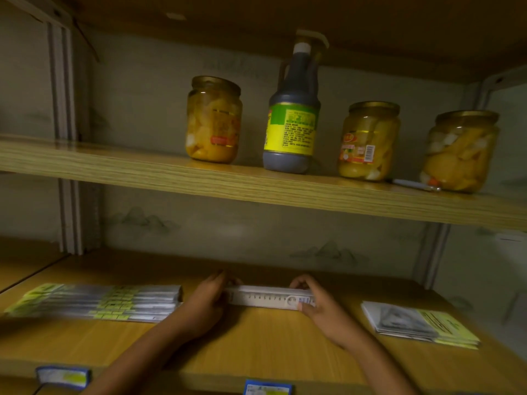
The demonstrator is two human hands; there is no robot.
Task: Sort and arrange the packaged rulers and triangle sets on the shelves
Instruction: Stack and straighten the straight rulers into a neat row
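Wood-grain lower shelf [256,337]: white ruler pack [271,298] lies crosswise, left hand [206,302] and right hand [319,305] gripping opposite ends, ruler stack [97,302] left of fingers.

Ruler packs [94,302] on wooden shelf [256,337]

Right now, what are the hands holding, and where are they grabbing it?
Both hands hold one white ruler over the lower shelf. The left hand grips its left end and the right hand pinches its right end.
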